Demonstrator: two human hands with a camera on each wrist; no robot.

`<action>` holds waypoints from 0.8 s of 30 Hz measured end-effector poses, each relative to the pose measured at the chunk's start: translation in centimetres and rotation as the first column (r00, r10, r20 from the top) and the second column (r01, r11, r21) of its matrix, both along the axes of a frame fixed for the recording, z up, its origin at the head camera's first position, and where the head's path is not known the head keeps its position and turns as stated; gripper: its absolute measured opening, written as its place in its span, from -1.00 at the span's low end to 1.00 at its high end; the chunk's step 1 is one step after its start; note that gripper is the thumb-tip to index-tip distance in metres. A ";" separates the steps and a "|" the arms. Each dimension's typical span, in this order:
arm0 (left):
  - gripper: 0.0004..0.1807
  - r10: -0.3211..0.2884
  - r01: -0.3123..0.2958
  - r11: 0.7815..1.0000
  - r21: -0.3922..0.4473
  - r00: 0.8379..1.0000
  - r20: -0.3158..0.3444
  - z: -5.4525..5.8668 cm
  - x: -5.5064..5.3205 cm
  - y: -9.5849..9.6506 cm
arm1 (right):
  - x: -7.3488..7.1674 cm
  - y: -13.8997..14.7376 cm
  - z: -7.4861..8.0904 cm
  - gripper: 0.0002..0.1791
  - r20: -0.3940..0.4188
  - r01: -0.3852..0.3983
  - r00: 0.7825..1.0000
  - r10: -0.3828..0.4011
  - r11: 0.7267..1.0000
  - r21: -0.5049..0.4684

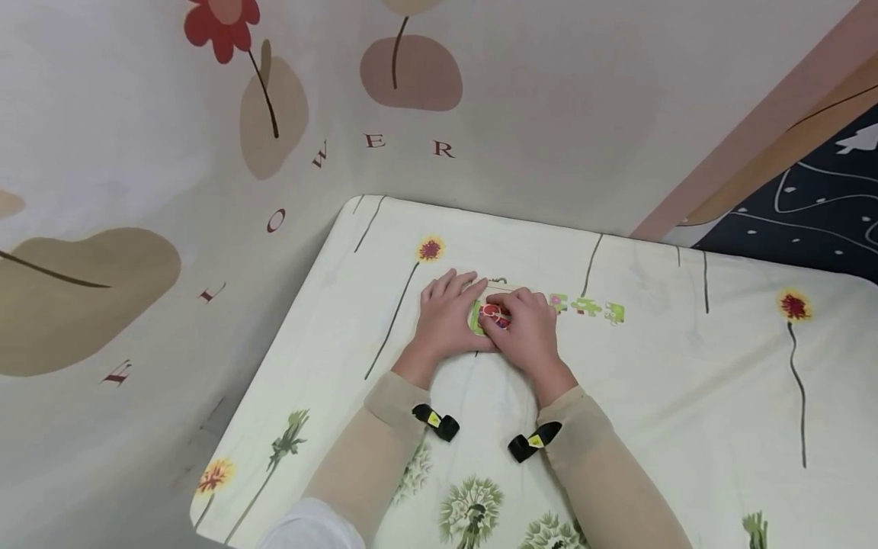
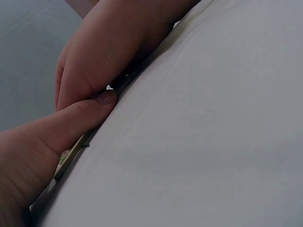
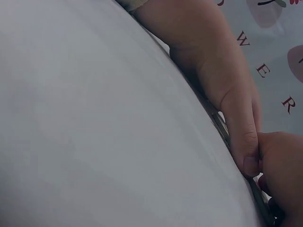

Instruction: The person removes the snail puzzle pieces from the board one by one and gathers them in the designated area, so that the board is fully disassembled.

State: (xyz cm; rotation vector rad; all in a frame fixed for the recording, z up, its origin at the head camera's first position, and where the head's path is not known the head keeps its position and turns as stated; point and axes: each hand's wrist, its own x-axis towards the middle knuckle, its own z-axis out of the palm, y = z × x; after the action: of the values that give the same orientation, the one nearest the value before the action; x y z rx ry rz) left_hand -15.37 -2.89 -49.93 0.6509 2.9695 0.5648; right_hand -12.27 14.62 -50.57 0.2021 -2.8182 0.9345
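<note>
A small wooden jigsaw board (image 1: 504, 287) with a green left part lies on the table between both hands. My left hand (image 1: 446, 316) rests along its left side, fingers fairly straight, with the thumb stretched along the near edge. Over the board's right part, my right hand (image 1: 528, 328) pinches a red patterned puzzle piece (image 1: 495, 314) between thumb and index finger. In the left wrist view the board's thin edge (image 2: 71, 158) shows beneath the left thumb (image 2: 85, 116). Much of the board is hidden by the hands.
Right of the board lie loose puzzle pieces: one with a pink spot (image 1: 559, 303), a green one (image 1: 586, 306) and another green one (image 1: 614, 313). The table wears a pale flowered cloth (image 1: 686, 381). A printed fabric wall (image 1: 535, 152) rises behind and at the left.
</note>
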 end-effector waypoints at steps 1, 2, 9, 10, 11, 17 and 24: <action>0.20 0.000 0.000 1.000 0.001 1.000 -0.002 0.0 0.0 0.0 | 0.0 0.0 0.0 -0.58 0.001 0.001 1.000 -0.001 1.000 -0.006; 0.20 0.001 -0.001 1.000 0.002 1.000 -0.004 0.0 0.0 0.0 | 0.0 0.0 0.1 -0.58 0.003 0.002 1.000 -0.002 1.000 -0.011; 0.19 0.000 0.000 1.000 0.000 1.000 -0.014 -0.2 -0.1 0.1 | 0.0 0.0 0.3 -0.60 0.016 0.005 1.000 -0.005 1.000 -0.018; 0.19 0.000 0.000 1.000 -0.001 1.000 -0.016 -0.2 -0.1 0.0 | 0.1 0.0 0.3 -0.60 0.015 0.004 1.000 -0.004 1.000 -0.020; 0.20 0.000 0.000 1.000 -0.003 1.000 -0.018 -0.3 -0.1 0.0 | 0.1 0.0 0.4 -0.60 0.013 0.003 1.000 -0.002 1.000 -0.022; 0.21 0.001 -0.001 1.000 -0.007 1.000 -0.017 -0.3 -0.1 0.0 | 0.1 0.1 0.3 -0.61 0.000 -0.003 1.000 0.003 1.000 -0.027; 0.21 0.001 -0.001 1.000 0.002 1.000 -0.012 -0.3 -0.1 0.0 | 0.0 0.2 -0.2 -0.65 -0.041 -0.008 0.999 0.006 0.998 -0.058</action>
State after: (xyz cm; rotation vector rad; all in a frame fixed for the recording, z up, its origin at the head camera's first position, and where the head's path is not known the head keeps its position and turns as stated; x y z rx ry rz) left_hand -15.50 -2.89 -50.23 0.6556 2.9810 0.5660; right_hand -12.24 14.83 -50.75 0.2208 -2.7508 1.0003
